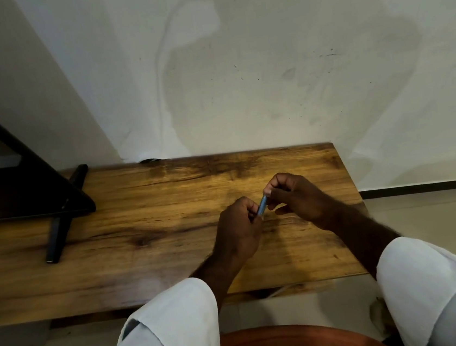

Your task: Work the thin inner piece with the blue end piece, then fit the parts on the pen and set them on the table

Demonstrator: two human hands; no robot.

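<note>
White sleeves [181, 320] rolled at the forearm fill the near edge of the view, with a rust-coloured seat [292, 344] between them. Beyond the sleeves both hands meet over the wooden table [145, 253], towards its right end. A small blue tube [261, 205], perhaps a pen or its cap, is held between them above the table, clear of the wood as far as can be told. The left hand [239, 228] curls its fingers round the tube's lower end; the right hand [295, 199] pinches the upper end between thumb and fingertips, the other fingers folded in. So each grip is closed on the tube, neither spread.

Left of the tube, well apart, a dark screen [16, 174] stands on the table on black legs [58, 237]. Behind the table rises a stained pale wall [266, 69].

The tube is short and mostly hidden by fingers, so each hold is shallow. If the hands pull or twist against each other unevenly, one end could slip free and the piece drop to the table and roll off its right edge, which is near.
</note>
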